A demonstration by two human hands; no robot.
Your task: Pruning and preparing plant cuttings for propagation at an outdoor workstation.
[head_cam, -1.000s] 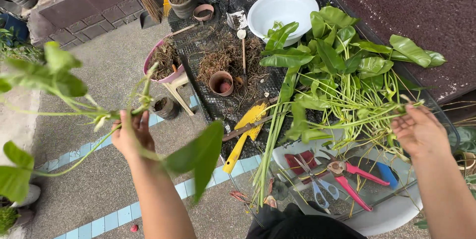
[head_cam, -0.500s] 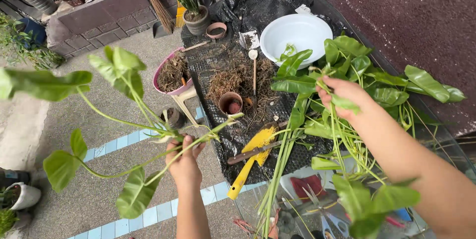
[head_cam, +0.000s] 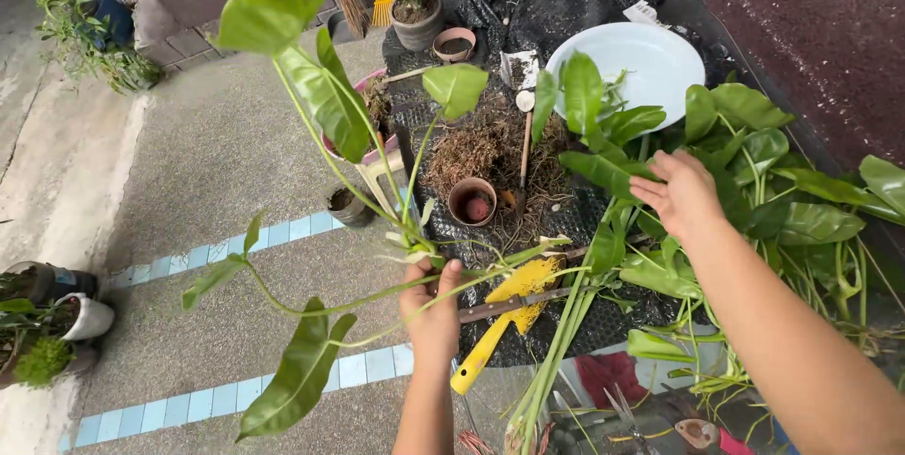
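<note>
- At the far left edge, low in the frame, potted plants (head_cam: 42,342) stand on the concrete beside a strip of pale blue tiles (head_cam: 283,389).
- Left of centre, the left hand (head_cam: 432,304) is closed in a fist around the base of a plant cutting (head_cam: 320,106), gripping its stems where they meet; long stalks fan upward and leftward from the fist, with large green leaves reaching the top of the frame and another hanging low at the lower left.
- Just behind the fist, a yellow trowel (head_cam: 500,309) lies on black mesh (head_cam: 528,2), its handle pointing toward the lower centre.
- Above it, in the centre, a small terracotta pot (head_cam: 472,200) sits beside a heap of brown roots (head_cam: 476,139).
- In the upper centre-right, a white basin (head_cam: 650,59) rests on the mesh.
- Right of centre, the right hand (head_cam: 681,193) is open, fingers loosely spread and pointing left, hovering over a pile of leafy cuttings (head_cam: 773,191); whether it touches the leaves cannot be told.
- At the bottom right, scissors (head_cam: 627,413) lie partly under stems.
</note>
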